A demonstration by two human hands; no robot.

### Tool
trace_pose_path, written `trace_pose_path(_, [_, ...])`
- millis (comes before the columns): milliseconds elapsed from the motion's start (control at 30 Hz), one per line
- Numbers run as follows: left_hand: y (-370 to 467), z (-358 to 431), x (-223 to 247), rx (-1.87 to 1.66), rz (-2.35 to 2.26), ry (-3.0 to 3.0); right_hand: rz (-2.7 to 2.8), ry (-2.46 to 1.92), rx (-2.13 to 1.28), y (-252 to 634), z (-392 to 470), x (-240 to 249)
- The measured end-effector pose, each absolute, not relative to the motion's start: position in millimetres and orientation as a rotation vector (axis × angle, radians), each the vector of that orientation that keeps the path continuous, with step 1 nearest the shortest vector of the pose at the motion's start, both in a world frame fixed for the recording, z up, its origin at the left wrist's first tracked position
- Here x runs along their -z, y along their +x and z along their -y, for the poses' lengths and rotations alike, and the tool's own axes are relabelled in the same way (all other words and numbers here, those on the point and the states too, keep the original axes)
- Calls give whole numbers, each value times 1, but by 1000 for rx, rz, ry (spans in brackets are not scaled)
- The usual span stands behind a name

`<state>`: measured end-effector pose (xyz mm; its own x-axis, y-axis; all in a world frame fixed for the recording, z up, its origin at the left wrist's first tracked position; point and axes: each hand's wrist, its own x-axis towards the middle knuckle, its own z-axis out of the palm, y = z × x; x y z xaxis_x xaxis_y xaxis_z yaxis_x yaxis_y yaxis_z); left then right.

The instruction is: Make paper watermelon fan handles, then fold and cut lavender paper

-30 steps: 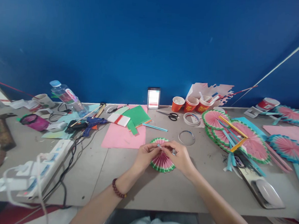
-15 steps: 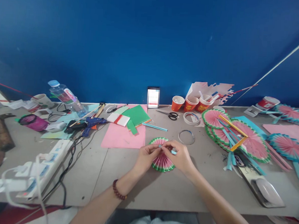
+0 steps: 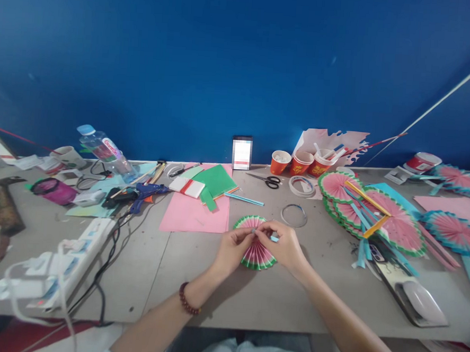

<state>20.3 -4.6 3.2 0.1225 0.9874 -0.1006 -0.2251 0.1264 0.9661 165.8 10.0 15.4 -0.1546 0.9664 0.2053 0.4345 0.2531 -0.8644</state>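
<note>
A round pleated paper fan [image 3: 257, 254], pink with a green and white rim, is in front of me, partly covered by my hands. Over its centre my left hand [image 3: 232, 247] pinches a small light blue paper strip [image 3: 273, 238] between thumb and forefinger. My right hand [image 3: 280, 245] is closed on that same strip, its fingertips almost meeting those of the left. A bit of the strip sticks out among the right fingers; the rest is hidden. Beyond the hands lie a pink paper sheet [image 3: 194, 218] and a ring of wire [image 3: 294, 216].
Black scissors [image 3: 272, 182] and red paper cups [image 3: 280, 163] stand toward the wall. On the left are a blue glue gun [image 3: 146, 193], a power strip [image 3: 74, 259] with cables and a tilted bottle [image 3: 107, 152]. Finished watermelon-like fans [image 3: 395, 217] and a mouse [image 3: 422, 301] lie right.
Both hands stay over the fan in nearly the same pinch. The blue bit between the fingertips shows slightly less. The whole view has shifted a little.
</note>
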Motion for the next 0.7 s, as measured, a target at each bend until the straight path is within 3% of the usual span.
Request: trace_pose_path(700, [24,11,-15,-1232,-1072,977,1694,-1294,-847,164,-6,-19])
